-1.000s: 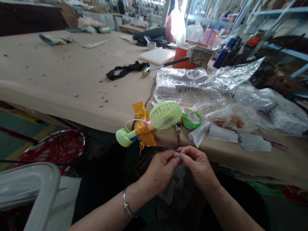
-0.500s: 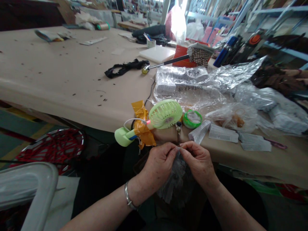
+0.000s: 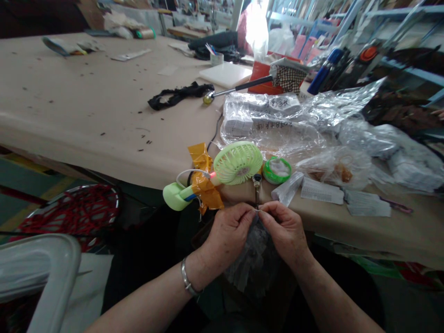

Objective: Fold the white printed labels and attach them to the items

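My left hand (image 3: 227,233) and my right hand (image 3: 284,231) meet fingertip to fingertip just below the table edge, both pinched on the top of a small clear plastic bag (image 3: 251,261) that hangs down between them over my lap. What is in the bag is unclear. A metal bangle sits on my left wrist. Right above the hands, a pale green hand fan (image 3: 237,163) wrapped with orange tape (image 3: 204,185) lies on the table edge, with a green tape roll (image 3: 276,170) beside it.
Paper labels (image 3: 321,190) and crinkled clear bags of white packets (image 3: 270,120) cover the table's right side. A black strap (image 3: 176,96) and a long-handled tool (image 3: 239,88) lie farther back. A wire basket of red cord (image 3: 69,210) and a white bin rim (image 3: 38,273) stand at left.
Both hands rose slightly toward the table edge and pinched closer together on the bag's top; the white strip seen between the fingers earlier is barely visible now.
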{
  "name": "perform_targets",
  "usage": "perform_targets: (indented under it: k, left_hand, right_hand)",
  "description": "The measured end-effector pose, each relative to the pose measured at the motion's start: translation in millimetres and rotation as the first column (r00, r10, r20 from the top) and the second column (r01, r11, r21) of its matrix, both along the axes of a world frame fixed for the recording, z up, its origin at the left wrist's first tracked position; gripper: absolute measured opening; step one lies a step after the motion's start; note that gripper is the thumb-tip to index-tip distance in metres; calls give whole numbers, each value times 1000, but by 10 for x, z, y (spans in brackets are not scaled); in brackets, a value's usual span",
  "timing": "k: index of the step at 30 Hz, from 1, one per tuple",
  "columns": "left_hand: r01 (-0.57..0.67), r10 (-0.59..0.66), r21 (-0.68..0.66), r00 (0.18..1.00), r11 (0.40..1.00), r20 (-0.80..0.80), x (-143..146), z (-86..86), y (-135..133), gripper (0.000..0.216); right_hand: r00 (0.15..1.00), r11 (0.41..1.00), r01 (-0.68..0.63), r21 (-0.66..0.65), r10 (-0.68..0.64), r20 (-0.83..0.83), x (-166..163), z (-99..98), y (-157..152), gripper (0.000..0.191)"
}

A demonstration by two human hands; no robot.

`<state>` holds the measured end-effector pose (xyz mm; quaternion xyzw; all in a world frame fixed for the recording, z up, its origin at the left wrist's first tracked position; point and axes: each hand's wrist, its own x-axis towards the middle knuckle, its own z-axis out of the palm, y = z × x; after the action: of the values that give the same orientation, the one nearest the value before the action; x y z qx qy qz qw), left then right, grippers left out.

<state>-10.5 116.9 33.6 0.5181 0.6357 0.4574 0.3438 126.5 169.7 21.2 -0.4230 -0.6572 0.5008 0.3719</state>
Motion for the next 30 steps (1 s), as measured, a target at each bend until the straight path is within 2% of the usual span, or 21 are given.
perform_targets:
  k: [9, 15, 17, 19, 21, 24, 26, 28, 30]
  left_hand:
    - [-4, 4, 1, 999, 1000, 34, 3, 24, 1, 21]
    - [43, -35, -59, 991, 997, 130, 25, 29, -121, 21]
    - [41, -30, -74, 990, 996, 137, 17, -4, -165, 21]
    - [33, -20, -96, 990, 995, 140, -2, -69, -207, 22]
    - [21, -3, -126, 990, 992, 138, -25, -167, -237, 23]
    - [-19, 40, -139, 988, 990, 150, -54, -351, -250, 18]
    - [-41, 60, -160, 992, 986, 114, -60, -463, -251, 26]
    - [-26, 39, -173, 997, 985, 69, -54, -540, -266, 27]
    - [13, -5, -189, 999, 982, 46, -43, -574, -297, 26]
  right_hand:
    - [998, 999, 11, -51, -15, -67, -9, -13, 0, 11]
    - [997, 991, -78, -104, 77, -10, 150, 43, -179, 12]
    - [989, 992, -123, -26, 124, 77, 248, 125, -235, 9]
    - [972, 973, -177, 149, 149, 180, 344, 243, -224, 7]
    - [962, 903, -197, 381, 102, 255, 413, 364, -113, 8]
    - [932, 695, -189, 694, -96, 350, 432, 472, 217, 17]
    - [869, 572, -226, 788, -248, 429, 393, 474, 464, 25]
    - [785, 543, -285, 790, -341, 518, 336, 439, 651, 32]
    - [725, 561, -333, 758, -362, 586, 297, 400, 744, 33]
